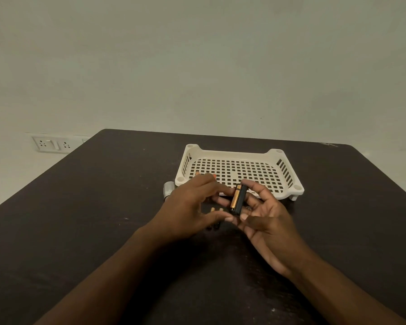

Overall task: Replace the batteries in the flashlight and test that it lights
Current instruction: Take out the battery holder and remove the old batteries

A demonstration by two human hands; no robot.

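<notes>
I am in the middle of the battery swap. My right hand (265, 216) has its fingers (256, 187) curled round the black battery holder (240, 200), thumb at its near end and fingertips at its far end, holding it up off the counter (103, 207). One gold battery (234, 198) already sits in the holder's left slot. My left hand (188, 205) comes in from the left with thumb and forefinger bent toward the holder; I think its fingertips touch the battery to seat it, but I cannot tell whether they pinch anything.

Just under and behind the left fingers, loose batteries (217, 209) lie on the counter, two pale ends showing and two dark ends nearer me. A silver piece (168, 189), probably the flashlight head or cap, stands just left of the left knuckles. I cannot find the rest of the flashlight body.

The next move, as I judge it, calls for pressing this cell fully home, then picking a fresh one and matching its polarity to the next slot.

The white basket (288, 170) sits just beyond the fingers, its near rim close under them, so lifting forward is cramped. There is open counter to the right and toward me; the edges are well away.
</notes>
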